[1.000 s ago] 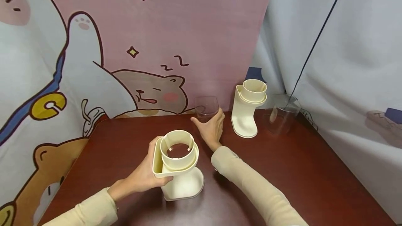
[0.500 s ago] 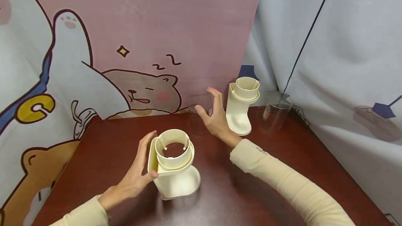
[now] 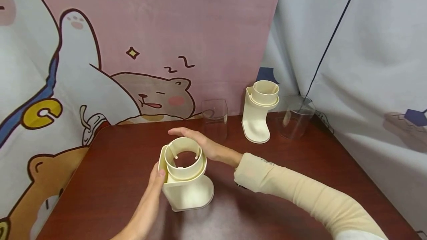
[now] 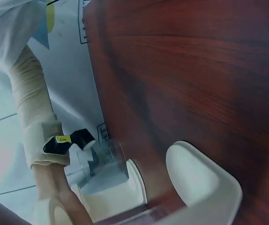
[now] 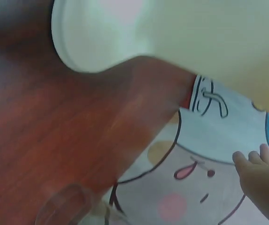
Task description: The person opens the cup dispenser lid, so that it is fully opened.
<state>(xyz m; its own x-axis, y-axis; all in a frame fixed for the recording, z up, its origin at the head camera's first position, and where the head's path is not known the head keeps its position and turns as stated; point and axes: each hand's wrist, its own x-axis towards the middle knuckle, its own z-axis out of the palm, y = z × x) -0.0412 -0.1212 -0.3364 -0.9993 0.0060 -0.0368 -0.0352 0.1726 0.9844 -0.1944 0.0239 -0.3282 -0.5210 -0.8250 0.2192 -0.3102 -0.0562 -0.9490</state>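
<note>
A cream stand (image 3: pixel 191 193) with a round ring holder (image 3: pixel 186 173) on top and a flat rounded base is upright on the table. My left hand (image 3: pixel 151 190) lies along its left side, thumb by the upper edge of the body. Behind the ring, my right hand (image 3: pixel 201 142) reaches in from the right with fingers extended, close against the rim. In the right wrist view, the pale side of the stand (image 5: pixel 125 33) fills the top, and straight fingers (image 5: pixel 254 157) show at the right edge. The left wrist view shows the stand's base (image 4: pixel 190 173).
Behind, a second cream stand (image 3: pixel 256 121) of the same kind is at the back right. A clear cup (image 3: pixel 215 119) stands left of it, and another clear container (image 3: pixel 297 119) to its right. A printed cloth (image 3: pixel 233 40) hangs at the table's (image 3: pixel 126 155) back edge.
My right hand has left the clear cup and moved left to the stand's ring. My left hand has loosened its grip and lies flatter at the stand's side.
</note>
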